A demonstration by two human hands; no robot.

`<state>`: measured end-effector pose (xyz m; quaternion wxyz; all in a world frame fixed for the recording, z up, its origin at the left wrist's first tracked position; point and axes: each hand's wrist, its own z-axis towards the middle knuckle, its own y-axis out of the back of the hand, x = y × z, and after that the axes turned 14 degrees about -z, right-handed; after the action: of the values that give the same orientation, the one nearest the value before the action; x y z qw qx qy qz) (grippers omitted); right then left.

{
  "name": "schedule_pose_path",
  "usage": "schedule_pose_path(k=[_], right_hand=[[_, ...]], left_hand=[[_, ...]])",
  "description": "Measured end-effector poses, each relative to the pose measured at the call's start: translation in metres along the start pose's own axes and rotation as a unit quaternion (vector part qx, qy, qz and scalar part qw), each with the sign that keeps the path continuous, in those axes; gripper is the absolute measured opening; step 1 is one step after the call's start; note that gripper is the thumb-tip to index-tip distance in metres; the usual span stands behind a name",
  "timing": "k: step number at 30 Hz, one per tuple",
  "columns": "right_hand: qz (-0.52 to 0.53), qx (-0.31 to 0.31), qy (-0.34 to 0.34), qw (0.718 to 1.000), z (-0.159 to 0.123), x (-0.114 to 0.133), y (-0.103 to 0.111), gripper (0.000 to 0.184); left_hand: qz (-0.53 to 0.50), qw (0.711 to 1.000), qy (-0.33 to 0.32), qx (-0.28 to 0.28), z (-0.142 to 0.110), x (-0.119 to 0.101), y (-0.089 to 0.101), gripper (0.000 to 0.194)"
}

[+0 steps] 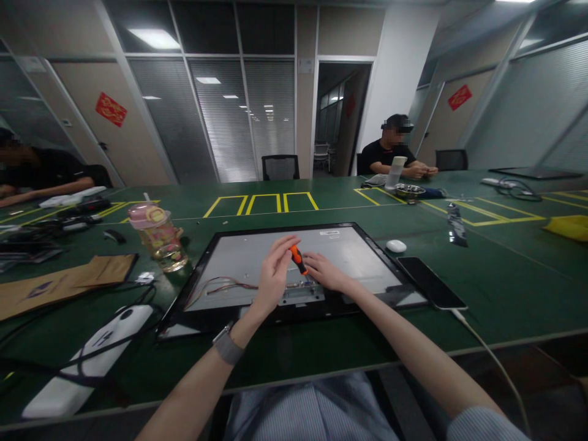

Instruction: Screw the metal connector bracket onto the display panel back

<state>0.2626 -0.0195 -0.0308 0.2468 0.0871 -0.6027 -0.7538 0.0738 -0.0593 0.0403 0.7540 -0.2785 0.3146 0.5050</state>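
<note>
My left hand is closed around the handle of an orange and black screwdriver, which leans with its lower end towards a metal bracket on a flat display panel. The screwdriver's tip is hard to make out. Close by on the right, my right hand rests over the panel, fingers stretched out beside the screwdriver and the bracket. Thin coloured wires run from the bracket to the panel's left side. The panel has a grey back and a black frame and lies flat on the green table.
Left of the panel stand a pink-lidded cup, a brown paper bag and a white power strip with black cables. To the right lie a phone on a cable and a white case. Two people sit across the table.
</note>
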Motion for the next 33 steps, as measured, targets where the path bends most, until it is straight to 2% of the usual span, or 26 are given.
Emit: schedule_pose_path(k=[3, 8, 12, 20, 26, 30, 33], right_hand=[[0.000, -0.003, 0.014, 1.000, 0.000, -0.001, 0.000, 0.034], [0.002, -0.011, 0.000, 1.000, 0.000, -0.003, -0.004, 0.037], [0.002, -0.011, -0.004, 1.000, 0.000, -0.004, -0.006, 0.038], [-0.008, -0.007, 0.003, 1.000, 0.002, -0.005, -0.008, 0.038], [-0.005, -0.017, 0.021, 1.000, 0.001, -0.003, -0.004, 0.038], [0.004, -0.015, 0.015, 1.000, 0.000, -0.003, -0.003, 0.038], [0.004, -0.014, 0.010, 1.000, 0.001, -0.004, -0.005, 0.038]], left_hand=[[-0.035, 0.999, 0.028, 0.027, -0.001, -0.001, -0.001, 0.029], [0.002, 1.000, -0.003, -0.012, 0.000, 0.001, -0.002, 0.016], [0.015, 0.999, 0.000, -0.032, 0.002, 0.000, -0.001, 0.018], [0.052, 0.998, -0.042, -0.001, -0.006, -0.010, -0.006, 0.021], [-0.039, 0.999, 0.010, 0.032, -0.003, -0.006, -0.005, 0.026], [-0.071, 0.997, 0.032, -0.017, 0.000, 0.002, -0.003, 0.020], [-0.076, 0.995, 0.052, -0.028, 0.001, 0.007, 0.000, 0.021]])
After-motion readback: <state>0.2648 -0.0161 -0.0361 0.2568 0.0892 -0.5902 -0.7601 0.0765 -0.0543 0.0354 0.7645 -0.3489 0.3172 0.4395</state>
